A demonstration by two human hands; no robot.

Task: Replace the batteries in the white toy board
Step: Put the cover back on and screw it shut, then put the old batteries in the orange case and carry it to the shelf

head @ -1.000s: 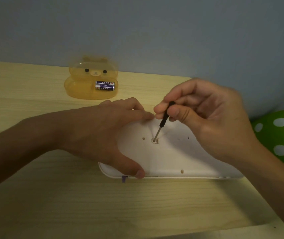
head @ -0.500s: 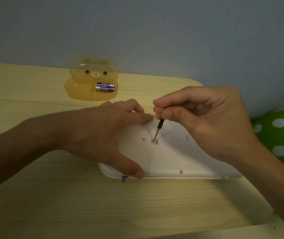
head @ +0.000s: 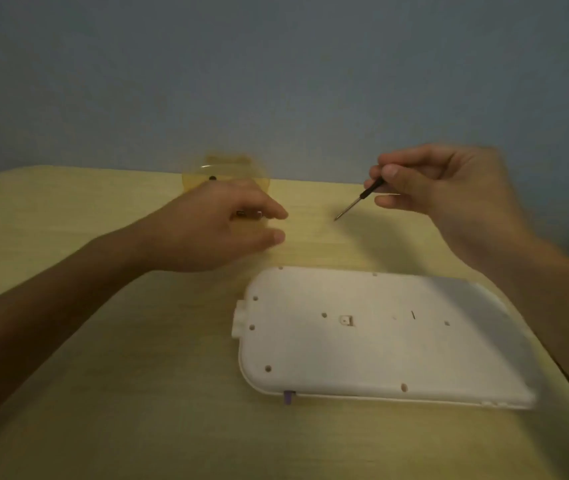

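In the head view, the white toy board (head: pixel 380 337) is seen lying back-side up on the wooden tabletop (head: pixel 103 393), untouched by either hand. Beyond the board's far right edge, a small screwdriver (head: pixel 362 197) is pinched in the closed grip of the right hand (head: pixel 449 192), its tip clear of the surface. Beyond the board's far left corner, the left hand (head: pixel 214 226) is held with fingers loosely spread in front of a yellow translucent case (head: pixel 224 171); whether anything is grasped cannot be told. With the board unheld, it could slide if the driver is pressed down again.
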